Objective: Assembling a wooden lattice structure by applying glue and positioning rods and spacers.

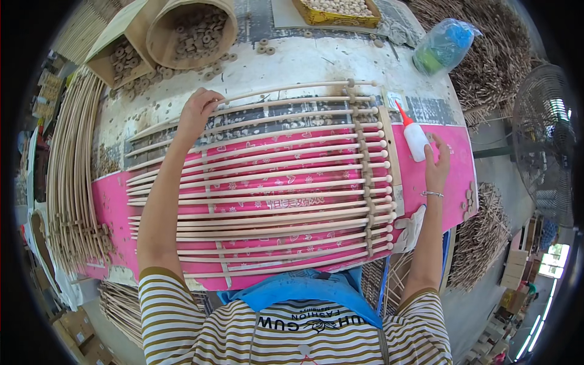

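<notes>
A row of pale wooden sticks [274, 176] with rounded knob ends lies side by side in front of me. Brown wooden rings [367, 182] sit on the sticks near their right ends. At the far side my left hand [199, 111] is closed, its fingers pinching the farthest stick [267, 91] left of its middle. On the right, a white squeeze bottle [415, 140] with a red pointed nozzle lies tilted on the pink sheet. My right hand [437, 161] is at its base, fingers apart, one seeming to touch it.
A round wooden tub [228, 33] and a wooden box [97, 64] hold brown rings at the far left. A yellow tray [313, 17] holds pale beads. Stick bundles stand left [70, 164] and right [486, 243]. A bagged container [441, 48] and a fan [544, 134] are on the right.
</notes>
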A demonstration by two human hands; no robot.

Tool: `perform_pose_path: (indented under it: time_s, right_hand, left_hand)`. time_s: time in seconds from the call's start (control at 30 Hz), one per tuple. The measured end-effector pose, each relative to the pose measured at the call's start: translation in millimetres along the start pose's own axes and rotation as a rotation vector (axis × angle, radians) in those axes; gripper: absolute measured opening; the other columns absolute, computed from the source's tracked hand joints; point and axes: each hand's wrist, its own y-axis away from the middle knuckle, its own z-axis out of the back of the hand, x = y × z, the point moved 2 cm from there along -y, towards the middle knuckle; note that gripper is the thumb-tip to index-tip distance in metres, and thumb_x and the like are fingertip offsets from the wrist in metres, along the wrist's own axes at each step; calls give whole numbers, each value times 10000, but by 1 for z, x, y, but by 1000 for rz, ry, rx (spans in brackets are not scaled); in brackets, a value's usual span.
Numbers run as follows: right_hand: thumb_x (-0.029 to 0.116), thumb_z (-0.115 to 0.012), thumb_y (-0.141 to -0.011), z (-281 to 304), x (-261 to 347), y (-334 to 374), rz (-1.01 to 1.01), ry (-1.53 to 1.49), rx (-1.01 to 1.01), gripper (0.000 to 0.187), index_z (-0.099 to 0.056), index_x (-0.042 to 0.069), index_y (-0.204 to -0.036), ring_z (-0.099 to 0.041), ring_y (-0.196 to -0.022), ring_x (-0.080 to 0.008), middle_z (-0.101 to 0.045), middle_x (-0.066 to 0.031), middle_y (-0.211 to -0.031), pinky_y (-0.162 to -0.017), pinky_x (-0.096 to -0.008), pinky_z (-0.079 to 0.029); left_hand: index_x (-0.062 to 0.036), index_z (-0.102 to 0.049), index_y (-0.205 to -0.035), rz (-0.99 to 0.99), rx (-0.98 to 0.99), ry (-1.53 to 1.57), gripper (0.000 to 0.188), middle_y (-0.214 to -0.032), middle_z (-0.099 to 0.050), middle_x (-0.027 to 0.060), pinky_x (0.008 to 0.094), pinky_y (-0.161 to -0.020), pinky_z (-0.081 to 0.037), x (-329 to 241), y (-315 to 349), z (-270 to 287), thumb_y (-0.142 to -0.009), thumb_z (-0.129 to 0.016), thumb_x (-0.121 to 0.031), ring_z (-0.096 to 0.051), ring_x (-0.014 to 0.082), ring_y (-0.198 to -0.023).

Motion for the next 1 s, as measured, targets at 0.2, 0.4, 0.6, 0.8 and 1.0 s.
perform_pose_path:
  time_s: [0.2, 0.4, 0.6, 0.8, 1.0]
  right_hand:
    - [166, -689, -993, -2, -7, 0, 0, 5, -4, 384, -673, 27, -1351, -600, -1290, -298, -681, -149, -1328, -1134, -422, -432]
    - [206, -715, -991, -14, -26, -7, 8, -19, -3, 417, -663, 7, -1354, -630, -1248, -300, -687, -158, -1313, -1096, -410, -473]
    - [348, -792, -940, -16, -41, -11, -136, -67, 8, 591, -640, 0, -1392, -645, -1264, -300, -681, -195, -1351, -1083, -398, -489]
    - [425, -809, -912, -45, -41, -24, -131, 10, 134, 727, -584, 4, -1461, -639, -1286, -333, -662, -220, -1403, -1071, -394, -498]
    - [377, -741, -987, 17, -148, -27, -167, -88, 249, 703, -524, -36, -1513, -637, -1258, -313, -621, -215, -1442, -1086, -406, -504]
  left_hand:
    - [-26, -721, -1136, 38, 89, 6, 169, -996, -601, 91, 332, -859, -476, 2, -9, -5, -985, -645, -22, -596, 233, -916]
    - [-71, -748, -1113, -80, 88, -156, 165, -1007, -656, 117, 419, -869, -500, -1, -6, -11, -974, -658, -77, -634, 331, -979]
    - [-119, -730, -1299, -142, 13, -259, 308, -1135, -677, 95, 426, -949, -485, -11, 2, -28, -1006, -637, -119, -626, 321, -1076]
    - [-132, -595, -1472, -91, -58, -546, 453, -1384, -641, 120, 500, -1131, -412, -2, 39, -13, -1022, -592, -189, -599, 326, -1274]
    - [-126, -534, -1514, -127, -146, -659, 590, -1578, -513, 130, 624, -1255, -242, -26, 19, -98, -1017, -595, -437, -404, 316, -1521]
